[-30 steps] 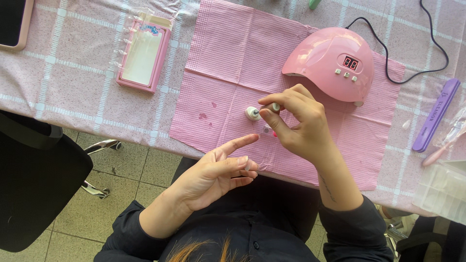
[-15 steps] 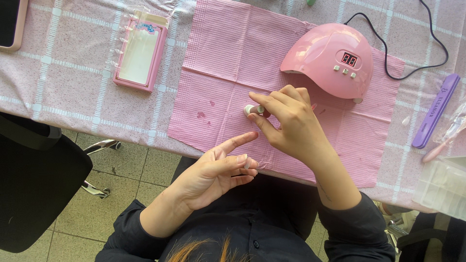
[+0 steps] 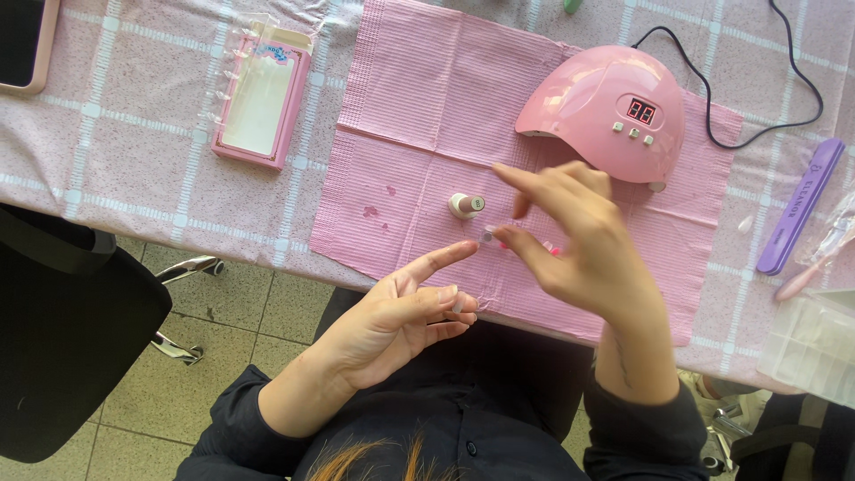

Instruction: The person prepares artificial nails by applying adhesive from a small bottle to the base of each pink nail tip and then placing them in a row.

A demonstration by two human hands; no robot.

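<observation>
A: Where's the right hand [image 3: 583,254] atm?

B: Over the pink paper mat [image 3: 419,134], just in front of the pink dome-shaped nail lamp [image 3: 606,111]. Thumb & forefinger are pinched narrow on a small brush cap [image 3: 489,235] w/ a pale tip; the other fingers are fanned out and blurred.

A: And the left hand [image 3: 401,316]?

B: Near the table edge, above the lap. Forefinger sticks out straight toward the brush tip — close to it, but can't tell if they touch. The rest of the fingers are curled in on the palm, thumb tucked by them. Holding nothing that I can see.

A: The polish bottle [image 3: 465,206]?

B: Small, pale, uncapped, seen from above — stands on the mat just left of the right hand's fingers, not touched by either hand.

A: What else is about?

B: A few pink spots [image 3: 378,203] on the mat, left of the bottle. A pink case w/ a clear flap [image 3: 261,96] lies on the checked tablecloth [image 3: 134,151], well left. A black cord [image 3: 757,107] runs from the lamp. A purple nail file [image 3: 797,207] and a clear plastic box [image 3: 810,343] sit at the right edge. A black chair [image 3: 71,347] is at bottom left.
</observation>
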